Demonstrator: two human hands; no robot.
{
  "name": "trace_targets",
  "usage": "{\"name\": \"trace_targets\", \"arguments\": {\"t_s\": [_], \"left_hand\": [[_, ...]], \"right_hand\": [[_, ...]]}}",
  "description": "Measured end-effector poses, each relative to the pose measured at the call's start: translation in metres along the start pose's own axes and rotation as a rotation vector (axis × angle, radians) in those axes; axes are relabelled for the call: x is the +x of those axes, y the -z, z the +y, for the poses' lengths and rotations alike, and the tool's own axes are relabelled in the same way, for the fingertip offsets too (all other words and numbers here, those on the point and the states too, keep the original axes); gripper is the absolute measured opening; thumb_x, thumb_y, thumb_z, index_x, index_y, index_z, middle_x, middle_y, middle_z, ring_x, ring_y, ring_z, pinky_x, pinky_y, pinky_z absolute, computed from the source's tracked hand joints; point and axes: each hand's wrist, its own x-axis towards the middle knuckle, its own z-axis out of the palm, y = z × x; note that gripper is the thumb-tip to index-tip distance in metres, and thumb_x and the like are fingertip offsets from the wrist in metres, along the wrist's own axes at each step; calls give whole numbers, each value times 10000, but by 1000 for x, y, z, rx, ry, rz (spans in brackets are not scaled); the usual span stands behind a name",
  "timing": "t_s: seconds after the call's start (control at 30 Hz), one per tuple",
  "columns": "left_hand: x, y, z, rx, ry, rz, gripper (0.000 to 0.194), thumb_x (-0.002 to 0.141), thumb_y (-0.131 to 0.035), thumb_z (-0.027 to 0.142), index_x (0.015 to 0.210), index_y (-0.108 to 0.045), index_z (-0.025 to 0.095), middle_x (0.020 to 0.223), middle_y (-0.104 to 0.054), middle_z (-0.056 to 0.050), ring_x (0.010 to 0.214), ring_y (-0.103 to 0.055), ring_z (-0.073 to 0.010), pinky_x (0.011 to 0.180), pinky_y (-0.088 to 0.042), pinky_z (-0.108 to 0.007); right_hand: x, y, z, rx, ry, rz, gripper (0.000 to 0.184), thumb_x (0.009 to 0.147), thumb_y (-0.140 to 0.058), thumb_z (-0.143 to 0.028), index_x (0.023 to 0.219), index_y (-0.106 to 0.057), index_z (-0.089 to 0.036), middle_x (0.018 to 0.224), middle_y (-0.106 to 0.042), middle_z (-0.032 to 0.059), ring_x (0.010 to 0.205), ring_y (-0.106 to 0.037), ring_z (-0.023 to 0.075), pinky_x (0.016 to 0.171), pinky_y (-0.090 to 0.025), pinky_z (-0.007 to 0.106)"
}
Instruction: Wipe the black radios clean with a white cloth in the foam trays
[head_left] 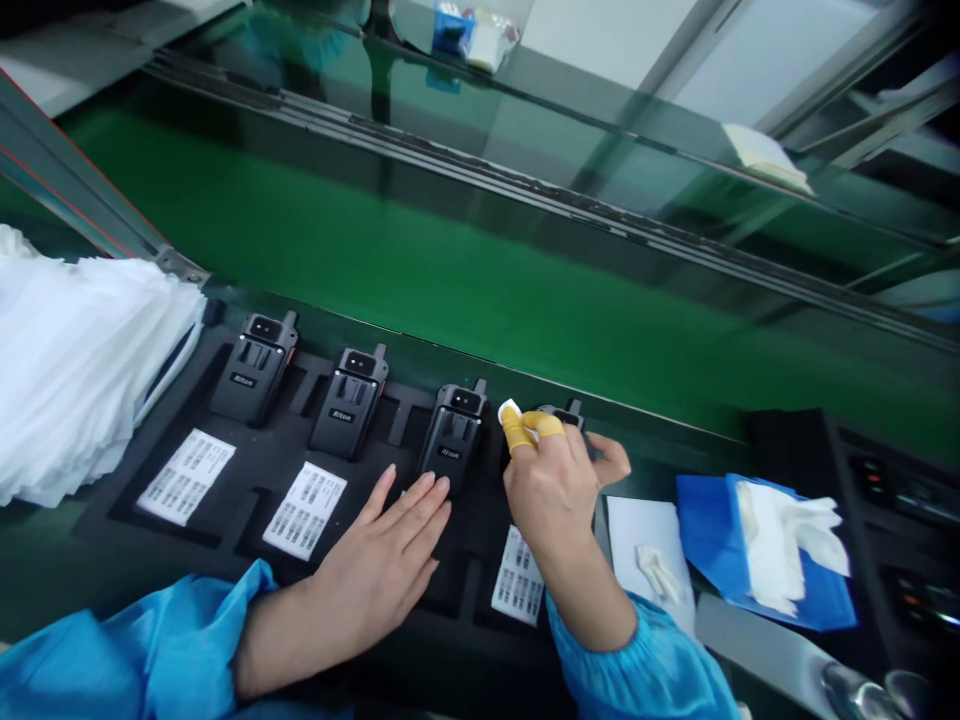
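1. Black foam tray (251, 470) on the tabletop (34, 565) carries four radios (349, 400), backs up, one row; cutouts probably stop them sliding or rubbing.
2. Left hand (375, 570): flat, fingers extended, grasping nothing, lying at the lower end of the third radio (452, 425) from left; likely steadying.
3. Right hand (555, 490): curled over the fourth radio (562, 413), pinching one white wipe (508, 407); two yellow finger cots (517, 430), probably against prints. Wipe-to-radio contact: can't tell.
4. Barcode sheets (187, 477): three visible, below radios one, two, four. Below three: hand blocks view.
5. Right side: one blue packet (697, 520) under white cloths (772, 540), presumably for easy reach. Second tray (787, 440): two devices (911, 490) visible.
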Motion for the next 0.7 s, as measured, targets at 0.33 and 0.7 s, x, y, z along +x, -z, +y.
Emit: {"name": "trace_targets", "arguments": {"t_s": [0.33, 0.7], "left_hand": [[1, 0, -1, -5, -1, -1, 373, 924, -408, 254, 1248, -529, 114, 1337, -535, -103, 1259, -476, -227, 1159, -99, -452], [1, 2, -1, -23, 1, -6, 357, 918, -411, 238, 1231, -539, 123, 1320, -557, -75, 1258, -476, -201, 1166, -31, -412]], "right_hand": [[26, 3, -30, 82, 146, 86, 255, 798, -467, -52, 691, -639, -207, 743, -607, 6, 734, -449, 142, 893, -203, 395], [14, 1, -19, 39, 113, 56, 282, 734, -477, -16, 520, -537, -191, 661, -539, -4, 715, -427, 141, 902, -188, 396]]}}
